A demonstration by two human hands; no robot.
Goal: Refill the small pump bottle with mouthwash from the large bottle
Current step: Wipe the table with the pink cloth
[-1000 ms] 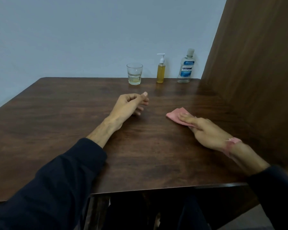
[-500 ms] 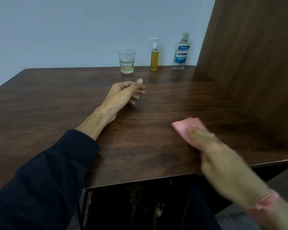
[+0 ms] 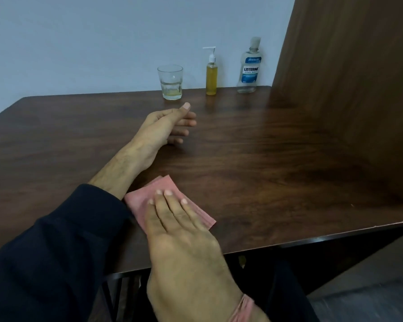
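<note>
While both hands' grips stay unclenched, dark wooden table (image 3: 265, 159) against pale blue wall (image 3: 102, 43), brown panel (image 3: 358, 89) alongside.

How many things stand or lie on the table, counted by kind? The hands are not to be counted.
Bottles: 2, the small pump bottle and the large mouthwash bottle
Glasses: 1, the glass
Cloths: 1, the pink cloth
Total: 4

- The left arm wears a dark navy long sleeve (image 3: 51, 247), pushed up off the forearm.
- A pink band (image 3: 243, 309) circles the right wrist.
- Both hands are bare.
</note>
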